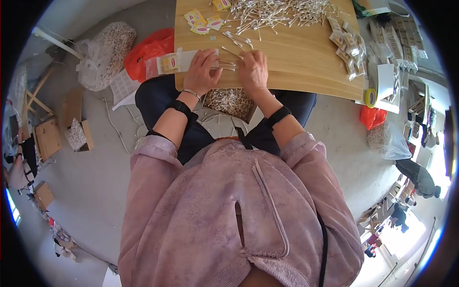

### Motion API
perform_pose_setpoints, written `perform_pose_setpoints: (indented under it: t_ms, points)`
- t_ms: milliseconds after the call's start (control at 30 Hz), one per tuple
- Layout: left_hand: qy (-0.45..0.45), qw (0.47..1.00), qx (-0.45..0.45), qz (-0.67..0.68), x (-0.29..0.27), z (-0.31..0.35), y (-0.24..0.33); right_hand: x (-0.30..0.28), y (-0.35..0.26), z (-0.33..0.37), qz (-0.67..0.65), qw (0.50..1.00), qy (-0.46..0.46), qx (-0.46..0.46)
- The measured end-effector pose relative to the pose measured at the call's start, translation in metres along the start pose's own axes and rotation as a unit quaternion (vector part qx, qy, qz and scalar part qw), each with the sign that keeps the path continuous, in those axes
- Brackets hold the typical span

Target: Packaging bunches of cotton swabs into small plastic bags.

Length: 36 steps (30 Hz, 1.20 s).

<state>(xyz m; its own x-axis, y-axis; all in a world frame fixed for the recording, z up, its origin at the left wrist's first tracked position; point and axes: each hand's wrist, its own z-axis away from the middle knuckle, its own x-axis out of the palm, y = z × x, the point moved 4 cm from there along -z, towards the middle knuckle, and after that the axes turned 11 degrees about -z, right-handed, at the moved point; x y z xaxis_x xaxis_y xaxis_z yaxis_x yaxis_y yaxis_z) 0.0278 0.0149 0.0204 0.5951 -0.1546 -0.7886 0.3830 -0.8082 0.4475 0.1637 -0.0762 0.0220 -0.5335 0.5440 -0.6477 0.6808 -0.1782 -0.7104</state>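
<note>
My left hand rests on a flat plastic bag at the table's near edge. Its fingers lie spread over the bag, with the thumb apart. At the bag's left end sits a small clear pack of swabs with a yellow label. My right hand is curled down to the table, its fingertips at several cotton swabs lying between the two hands; the fingertips are partly hidden. More loose swabs lie just beyond. Below the table edge, between my knees, is a box full of swabs.
A big heap of swabs covers the table's far side, with yellow and white cards to its left. Filled packs pile up at the right. A red bag and a clear sack stand left; yellow tape hangs right.
</note>
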Motion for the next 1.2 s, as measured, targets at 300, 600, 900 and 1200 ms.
perform_pose_setpoints:
  t_ms: [300,600,900,1200]
  points:
    - [-0.020,0.999,0.019,-0.021,0.004,0.005,-0.006,-0.002,0.018,-0.014,0.025,0.989,0.021,0.145]
    - [0.006,0.998,-0.009,-0.059,-0.002,0.000,0.001,0.027,0.000,-0.024,-0.045,0.997,-0.059,-0.022]
    - [-0.017,0.997,0.012,-0.078,0.002,0.003,-0.001,0.011,0.010,-0.042,0.051,0.995,0.021,0.084]
    - [-0.022,0.996,-0.015,-0.080,0.004,0.003,0.001,0.024,0.002,-0.036,0.010,0.998,-0.051,0.035]
